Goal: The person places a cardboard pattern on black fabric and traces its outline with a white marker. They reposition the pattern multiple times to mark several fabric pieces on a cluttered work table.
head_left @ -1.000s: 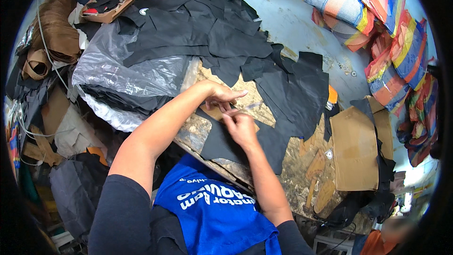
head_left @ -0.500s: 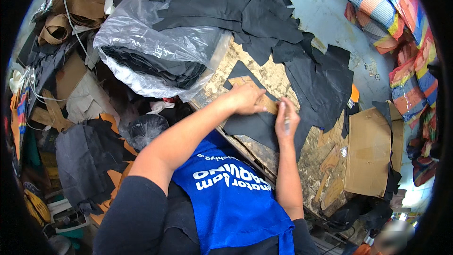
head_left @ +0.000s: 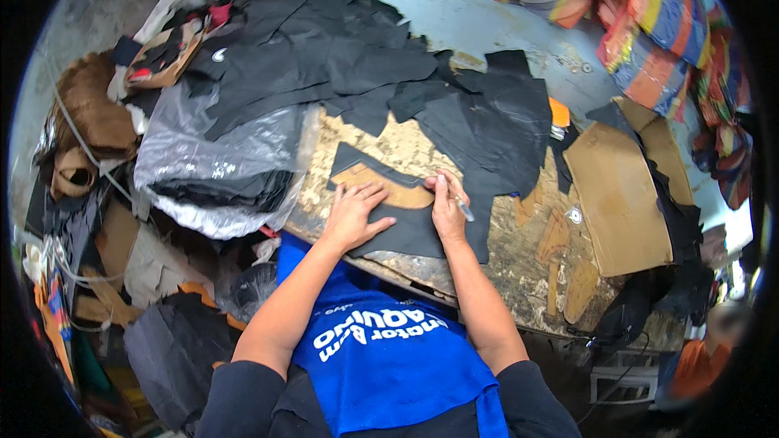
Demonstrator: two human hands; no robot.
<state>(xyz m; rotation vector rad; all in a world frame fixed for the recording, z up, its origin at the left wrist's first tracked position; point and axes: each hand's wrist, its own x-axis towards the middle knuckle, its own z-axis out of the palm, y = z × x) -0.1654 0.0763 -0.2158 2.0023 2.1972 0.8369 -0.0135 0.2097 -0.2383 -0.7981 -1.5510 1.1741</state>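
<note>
My left hand (head_left: 354,216) presses with spread fingers on a tan curved pattern piece (head_left: 406,195). The pattern lies on a black sheet of leather-like material (head_left: 410,233), which rests on the worn work board (head_left: 383,139). At the pattern's right tip, my right hand (head_left: 446,209) pinches a slim pen-like tool (head_left: 463,208). Its back end sticks out to the right of the hand; my fingers hide its working tip.
Black cut pieces (head_left: 324,40) are heaped at the far side. A clear plastic bag (head_left: 219,154) of black pieces stands left of the board. Right are loose tan patterns (head_left: 554,237) and an open cardboard box (head_left: 621,203). Striped woven sacks (head_left: 661,16) lie far right.
The view has shifted, so the board sits further left and more level. My left hand has drawn back toward me, uncovering more of the pattern. My right hand still grips the pen-like tool.
</note>
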